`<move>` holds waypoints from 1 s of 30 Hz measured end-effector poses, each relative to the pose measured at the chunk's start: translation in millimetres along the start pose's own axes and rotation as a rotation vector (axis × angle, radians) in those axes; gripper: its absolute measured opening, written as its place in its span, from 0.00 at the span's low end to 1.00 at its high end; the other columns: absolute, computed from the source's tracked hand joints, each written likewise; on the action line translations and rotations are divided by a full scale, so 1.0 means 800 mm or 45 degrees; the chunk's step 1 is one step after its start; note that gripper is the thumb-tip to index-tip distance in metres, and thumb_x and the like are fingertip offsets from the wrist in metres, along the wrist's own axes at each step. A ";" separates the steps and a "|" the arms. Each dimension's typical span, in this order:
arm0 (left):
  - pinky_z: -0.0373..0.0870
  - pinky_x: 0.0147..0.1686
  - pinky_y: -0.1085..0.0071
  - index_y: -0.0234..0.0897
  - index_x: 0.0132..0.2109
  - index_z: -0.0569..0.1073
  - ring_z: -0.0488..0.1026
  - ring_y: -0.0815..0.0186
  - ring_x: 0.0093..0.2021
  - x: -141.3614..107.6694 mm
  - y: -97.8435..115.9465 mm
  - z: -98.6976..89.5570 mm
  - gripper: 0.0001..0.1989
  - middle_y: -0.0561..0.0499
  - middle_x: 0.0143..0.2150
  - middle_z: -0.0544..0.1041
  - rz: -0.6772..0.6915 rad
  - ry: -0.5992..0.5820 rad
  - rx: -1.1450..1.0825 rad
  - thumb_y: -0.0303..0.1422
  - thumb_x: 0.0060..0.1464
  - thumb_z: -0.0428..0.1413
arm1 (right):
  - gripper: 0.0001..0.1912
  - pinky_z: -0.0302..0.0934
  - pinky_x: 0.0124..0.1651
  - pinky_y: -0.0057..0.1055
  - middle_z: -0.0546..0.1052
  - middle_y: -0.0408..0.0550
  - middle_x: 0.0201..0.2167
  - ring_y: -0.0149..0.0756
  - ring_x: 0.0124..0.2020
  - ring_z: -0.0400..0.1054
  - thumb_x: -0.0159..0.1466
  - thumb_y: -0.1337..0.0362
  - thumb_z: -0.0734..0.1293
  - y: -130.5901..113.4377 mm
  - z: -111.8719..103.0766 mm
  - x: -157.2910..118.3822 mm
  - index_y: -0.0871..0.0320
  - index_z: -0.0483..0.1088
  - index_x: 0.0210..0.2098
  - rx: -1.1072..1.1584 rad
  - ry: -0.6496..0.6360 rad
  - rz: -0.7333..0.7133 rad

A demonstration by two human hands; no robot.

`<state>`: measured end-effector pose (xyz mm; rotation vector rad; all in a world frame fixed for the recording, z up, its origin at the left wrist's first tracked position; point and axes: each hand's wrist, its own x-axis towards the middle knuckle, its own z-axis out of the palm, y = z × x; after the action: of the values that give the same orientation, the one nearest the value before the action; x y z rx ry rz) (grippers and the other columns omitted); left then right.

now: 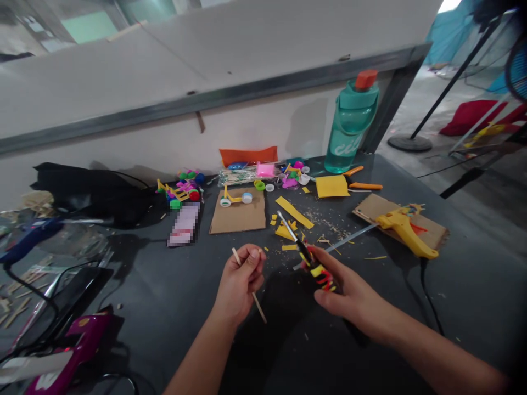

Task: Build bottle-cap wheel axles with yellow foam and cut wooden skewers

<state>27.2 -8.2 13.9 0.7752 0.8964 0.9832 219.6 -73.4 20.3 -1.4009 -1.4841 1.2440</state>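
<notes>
My left hand [242,280] is closed around a thin wooden stick [259,308], which slants through the fist and sticks out at both ends. Its thumb and forefinger are pinched together; a small pale bit may be between them, too small to name. In my right hand [349,291] is a slim tool [304,249] with a metal tip and a black, yellow and red handle, pointing up and away from me. The tip hovers near yellow foam scraps [288,229]. Both hands are above the dark table [185,329], apart from each other.
A yellow glue gun [405,227] rests on cardboard at right, its cord trailing forward. At the back are a teal bottle [349,129], orange-handled scissors [364,185] and a cardboard square [239,216] bearing a small wheeled piece. A purple glue gun [78,351] lies at lower left.
</notes>
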 end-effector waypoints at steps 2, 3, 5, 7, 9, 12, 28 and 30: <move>0.40 0.14 0.83 0.33 0.28 0.67 0.47 0.80 0.18 0.001 0.001 0.000 0.10 0.58 0.21 0.60 0.006 0.006 0.006 0.34 0.50 0.58 | 0.33 0.60 0.47 0.39 0.70 0.52 0.49 0.44 0.49 0.64 0.54 0.58 0.60 -0.001 -0.010 0.002 0.57 0.53 0.59 0.124 -0.056 0.106; 0.40 0.14 0.83 0.33 0.29 0.67 0.46 0.80 0.18 0.001 0.001 0.000 0.10 0.58 0.21 0.60 0.009 0.009 0.014 0.34 0.50 0.58 | 0.31 0.61 0.46 0.38 0.71 0.51 0.48 0.44 0.47 0.65 0.54 0.58 0.60 -0.001 -0.014 0.003 0.57 0.57 0.56 0.130 -0.084 0.158; 0.40 0.14 0.83 0.33 0.29 0.68 0.46 0.80 0.18 0.002 0.001 0.000 0.10 0.58 0.20 0.59 0.019 0.011 0.030 0.35 0.51 0.57 | 0.24 0.61 0.43 0.37 0.73 0.49 0.44 0.44 0.44 0.67 0.52 0.61 0.60 0.001 -0.018 0.006 0.57 0.64 0.48 0.066 -0.115 0.258; 0.40 0.14 0.82 0.33 0.29 0.68 0.45 0.80 0.17 0.002 0.000 0.000 0.10 0.58 0.20 0.58 0.031 0.018 0.042 0.35 0.51 0.57 | 0.17 0.61 0.40 0.35 0.74 0.48 0.40 0.42 0.41 0.67 0.50 0.65 0.60 0.005 -0.016 0.007 0.56 0.66 0.39 -0.026 -0.104 0.292; 0.41 0.14 0.82 0.33 0.29 0.68 0.46 0.80 0.17 0.003 0.000 0.000 0.10 0.58 0.21 0.59 0.052 0.047 0.054 0.36 0.50 0.57 | 0.15 0.60 0.39 0.33 0.74 0.47 0.37 0.40 0.38 0.67 0.49 0.68 0.59 0.008 -0.010 0.007 0.56 0.65 0.37 -0.116 -0.050 0.251; 0.43 0.14 0.83 0.34 0.29 0.69 0.48 0.79 0.18 0.001 0.001 0.000 0.10 0.58 0.21 0.59 0.110 0.108 0.103 0.37 0.49 0.59 | 0.18 0.59 0.37 0.32 0.73 0.47 0.35 0.38 0.36 0.66 0.48 0.70 0.59 0.007 0.001 0.003 0.55 0.62 0.40 -0.283 0.028 0.152; 0.46 0.15 0.81 0.36 0.34 0.72 0.52 0.80 0.17 -0.005 -0.002 -0.007 0.08 0.55 0.25 0.70 0.333 0.200 0.186 0.33 0.46 0.61 | 0.17 0.57 0.39 0.39 0.68 0.53 0.34 0.45 0.37 0.64 0.47 0.68 0.61 0.021 0.020 0.002 0.60 0.59 0.38 -0.939 0.193 -0.150; 0.47 0.15 0.80 0.36 0.34 0.72 0.53 0.79 0.17 -0.005 -0.003 -0.009 0.08 0.54 0.24 0.70 0.341 0.208 0.207 0.33 0.46 0.61 | 0.16 0.57 0.39 0.39 0.68 0.53 0.34 0.45 0.37 0.64 0.48 0.67 0.61 0.022 0.019 0.003 0.60 0.59 0.38 -0.973 0.198 -0.155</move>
<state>20.8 -11.3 10.2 0.9816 1.0411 1.2333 209.5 -74.7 -0.6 -1.7878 -1.9977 0.4700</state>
